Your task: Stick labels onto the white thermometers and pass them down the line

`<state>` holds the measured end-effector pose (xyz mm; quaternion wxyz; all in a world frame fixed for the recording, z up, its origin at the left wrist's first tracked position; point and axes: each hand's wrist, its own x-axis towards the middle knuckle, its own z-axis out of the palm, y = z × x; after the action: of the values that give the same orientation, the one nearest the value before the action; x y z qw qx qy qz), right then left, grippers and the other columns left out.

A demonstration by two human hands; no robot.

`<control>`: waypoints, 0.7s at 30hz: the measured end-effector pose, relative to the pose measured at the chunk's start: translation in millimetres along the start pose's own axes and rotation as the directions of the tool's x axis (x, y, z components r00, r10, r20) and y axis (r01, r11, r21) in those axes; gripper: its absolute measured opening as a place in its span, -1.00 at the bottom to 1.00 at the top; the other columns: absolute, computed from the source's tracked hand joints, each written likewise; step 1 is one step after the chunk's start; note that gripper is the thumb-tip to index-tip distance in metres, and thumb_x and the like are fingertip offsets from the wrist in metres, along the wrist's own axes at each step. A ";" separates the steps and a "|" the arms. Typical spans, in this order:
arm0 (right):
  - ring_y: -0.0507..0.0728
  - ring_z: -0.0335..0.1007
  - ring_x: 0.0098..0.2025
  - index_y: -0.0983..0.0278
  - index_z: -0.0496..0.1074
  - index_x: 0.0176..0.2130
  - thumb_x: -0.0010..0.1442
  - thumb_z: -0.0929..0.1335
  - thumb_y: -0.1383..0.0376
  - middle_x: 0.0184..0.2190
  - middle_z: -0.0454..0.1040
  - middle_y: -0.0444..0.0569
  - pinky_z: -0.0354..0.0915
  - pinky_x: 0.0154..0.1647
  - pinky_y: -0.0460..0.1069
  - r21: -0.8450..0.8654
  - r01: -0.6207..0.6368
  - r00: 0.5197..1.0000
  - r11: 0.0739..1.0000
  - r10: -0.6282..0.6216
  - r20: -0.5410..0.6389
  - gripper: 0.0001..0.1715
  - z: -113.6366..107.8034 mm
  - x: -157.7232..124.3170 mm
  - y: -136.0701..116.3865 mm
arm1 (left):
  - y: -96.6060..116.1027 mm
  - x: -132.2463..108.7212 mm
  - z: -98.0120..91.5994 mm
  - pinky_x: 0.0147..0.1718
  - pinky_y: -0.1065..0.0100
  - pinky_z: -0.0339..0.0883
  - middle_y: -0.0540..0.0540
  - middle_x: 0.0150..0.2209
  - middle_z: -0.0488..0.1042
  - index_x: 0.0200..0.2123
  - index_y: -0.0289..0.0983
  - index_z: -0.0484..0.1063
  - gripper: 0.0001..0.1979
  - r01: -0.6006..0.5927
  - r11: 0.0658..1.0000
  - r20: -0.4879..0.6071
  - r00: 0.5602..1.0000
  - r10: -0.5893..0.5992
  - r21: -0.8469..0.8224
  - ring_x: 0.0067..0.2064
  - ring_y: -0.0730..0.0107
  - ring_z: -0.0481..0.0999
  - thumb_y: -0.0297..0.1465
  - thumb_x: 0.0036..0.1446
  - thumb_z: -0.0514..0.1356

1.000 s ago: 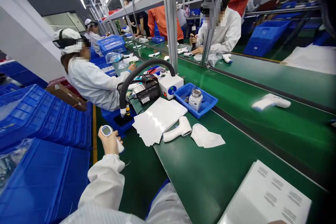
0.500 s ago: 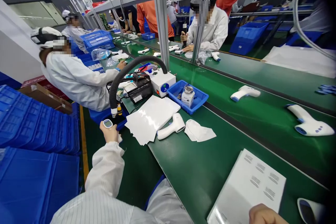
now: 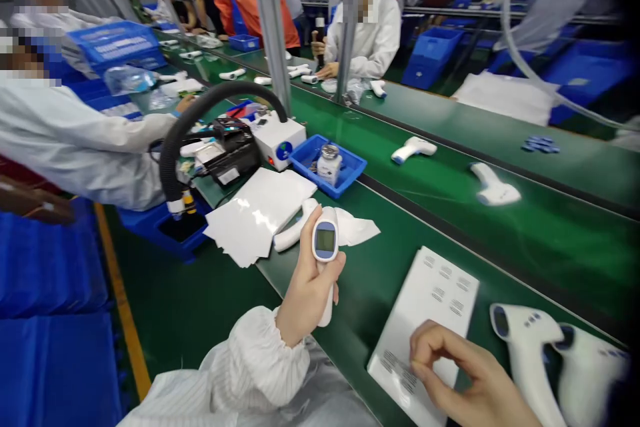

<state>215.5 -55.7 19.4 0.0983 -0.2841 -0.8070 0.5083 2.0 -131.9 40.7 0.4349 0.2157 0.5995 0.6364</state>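
My left hand (image 3: 306, 290) is wrapped round the handle of a white infrared thermometer (image 3: 325, 241), its small dark screen facing me. My right hand (image 3: 463, 373) is over a stack of white label sheets (image 3: 425, 307) printed with small blocks of text. Its thumb and forefinger are pinched together; whatever may be between them is too small to make out. Right of that hand lie two more thermometers, one (image 3: 530, 347) and its blurred neighbour (image 3: 590, 373). Behind my left hand, another thermometer (image 3: 290, 235) lies beside a crumpled white cloth (image 3: 361, 228), partly hidden.
A blue tray (image 3: 353, 177) holds a small white bottle with a metal cap. White sheets (image 3: 260, 207) overhang the bench edge near a black hose (image 3: 173, 140). Thermometers (image 3: 414, 149) lie on the green belt. Co-workers sit at left and across. Blue crates (image 3: 55, 367) stand lower left.
My left hand has brought the thermometer rightwards from beside the hose to in front of me. My right hand has come further into view, over the label sheets. The view has shifted right.
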 end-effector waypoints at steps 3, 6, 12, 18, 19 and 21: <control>0.03 0.35 -0.43 0.22 0.28 -0.47 0.15 0.27 0.38 -0.48 0.39 -0.13 0.32 -0.39 -0.13 0.019 -0.041 0.999 0.999 0.041 -0.022 -0.83 -2.5 -3.8 -11.5 | -2.6 -1.5 17.6 -0.61 0.46 0.32 0.03 -0.29 0.31 0.30 0.19 -0.15 -0.31 0.051 0.999 0.139 0.989 -0.053 0.019 -0.58 0.58 0.23 -0.34 0.24 0.13; 0.02 0.33 -0.42 0.22 0.28 -0.47 0.14 0.28 0.39 -0.47 0.38 -0.13 0.31 -0.39 -0.13 0.081 -0.091 0.995 0.993 0.094 -0.029 -0.84 -2.8 -6.4 -15.8 | -6.9 -1.3 26.4 -0.61 0.43 0.32 -0.02 -0.25 0.32 0.30 0.21 -0.17 -0.30 0.060 0.997 0.228 0.971 -0.070 0.049 -0.59 0.56 0.22 -0.32 0.23 0.13; 0.04 0.31 -0.39 0.22 0.30 -0.46 0.14 0.30 0.36 -0.45 0.37 -0.10 0.33 -0.37 -0.10 0.155 -0.166 0.986 0.974 0.169 -0.009 -0.86 -3.5 -4.4 -10.9 | -26.1 15.0 14.5 -0.43 0.28 0.40 -0.10 -0.20 0.30 0.33 0.15 -0.16 -0.35 -0.114 0.901 0.220 0.975 0.021 0.419 -0.41 0.32 0.35 -0.29 0.26 0.06; 0.04 0.34 -0.37 0.21 0.30 -0.45 0.16 0.28 0.37 -0.42 0.40 -0.11 0.34 -0.35 -0.13 0.174 -0.188 0.982 0.967 0.189 0.009 -0.86 -4.7 -0.7 -0.7 | -63.7 50.8 -19.9 -0.18 0.00 0.32 -0.15 -0.29 0.23 0.36 -0.08 -0.02 -0.32 -0.244 0.447 0.190 0.968 0.163 0.861 -0.18 0.00 0.35 -0.50 0.19 0.02; 0.04 0.35 -0.36 0.21 0.31 -0.44 0.16 0.29 0.37 -0.42 0.40 -0.11 0.34 -0.35 -0.13 0.180 -0.193 0.981 0.965 0.196 0.001 -0.86 -4.7 -0.4 2.0 | -64.5 52.7 -23.5 -0.17 0.00 0.32 -0.15 -0.29 0.24 0.36 -0.08 -0.02 -0.33 -0.247 0.446 0.192 0.967 0.165 0.860 -0.17 0.00 0.36 -0.49 0.19 0.02; 0.04 0.36 -0.38 0.21 0.32 -0.45 0.13 0.31 0.37 -0.44 0.42 -0.11 0.34 -0.37 -0.14 0.185 -0.178 0.982 0.966 0.186 -0.025 -0.87 -4.1 -1.0 9.2 | -57.7 52.2 -29.5 -0.14 0.04 0.33 -0.17 -0.23 0.30 0.35 -0.04 -0.04 -0.35 -0.258 0.477 0.193 0.964 0.182 0.840 -0.13 0.02 0.39 -0.46 0.22 0.02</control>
<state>221.4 -50.2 13.3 0.0938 -0.3577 -0.7254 0.5805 -32.1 -112.1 -32.6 0.2080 0.5019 0.7853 0.2969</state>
